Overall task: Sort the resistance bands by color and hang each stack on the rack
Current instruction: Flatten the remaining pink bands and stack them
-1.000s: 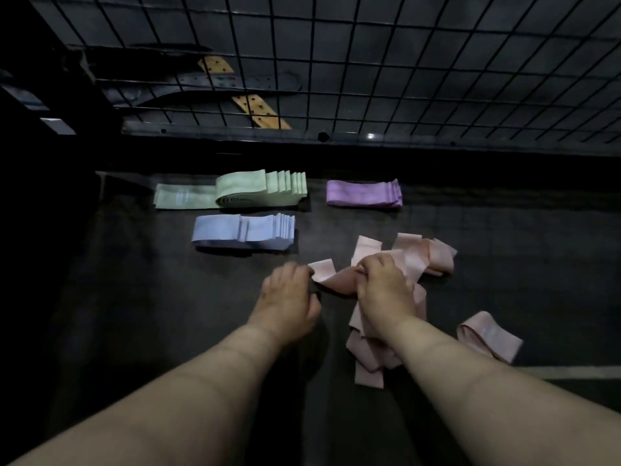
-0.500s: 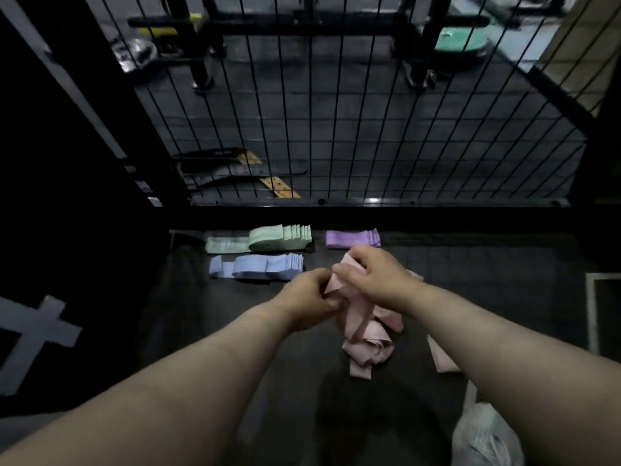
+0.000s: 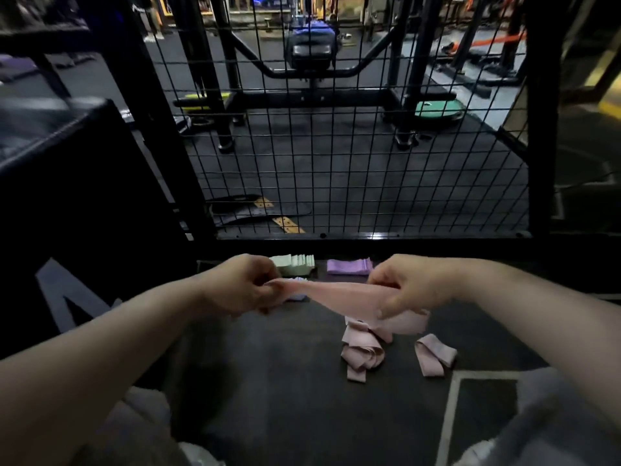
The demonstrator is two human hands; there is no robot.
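Note:
A pink resistance band (image 3: pixel 339 297) is stretched flat between my two hands above the dark floor. My left hand (image 3: pixel 240 284) pinches its left end and my right hand (image 3: pixel 403 285) grips its right end. Below it lies a loose heap of pink bands (image 3: pixel 361 351), with one more pink band (image 3: pixel 435 354) just to its right. Behind my hands sit a green stack (image 3: pixel 295 262) and a purple stack (image 3: pixel 349 266). Only an edge of the blue stack (image 3: pixel 299 297) shows under the stretched band.
A black wire-mesh panel (image 3: pixel 336 156) stands upright just beyond the stacks, with gym equipment behind it. A large dark box (image 3: pixel 77 183) fills the left side. White floor lines (image 3: pixel 450 418) run at the lower right. My knees show at the bottom corners.
My hands lifted one pink band out of the heap and drew apart, pulling it flat between them. The view tilted upward, showing more of the mesh panel and the gym.

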